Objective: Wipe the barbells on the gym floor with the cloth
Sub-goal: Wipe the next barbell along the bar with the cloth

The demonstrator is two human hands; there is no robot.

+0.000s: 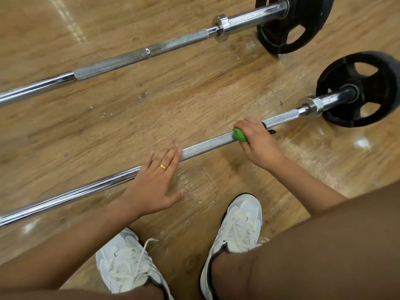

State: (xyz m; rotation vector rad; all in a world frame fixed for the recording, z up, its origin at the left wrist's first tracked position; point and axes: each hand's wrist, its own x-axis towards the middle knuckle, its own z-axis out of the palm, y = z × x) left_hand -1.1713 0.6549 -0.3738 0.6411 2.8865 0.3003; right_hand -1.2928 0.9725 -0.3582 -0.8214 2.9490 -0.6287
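Clenching cloth [239, 135] round near barbell [207, 146], right fingers [244, 124]; left fingers [171, 154] flat across it; second barbell [121, 62] beyond.

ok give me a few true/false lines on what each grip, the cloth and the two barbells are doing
1. The right grip holds a green cloth wrapped on the near barbell. True.
2. The left grip lies flat with straight fingers on that same bar. True.
3. The cloth is on the far barbell. False: it is on the near one, and nothing touches the far one.
4. The near barbell carries no plate. False: a black plate sits at its right end.
5. The left grip wears a gold ring. True.
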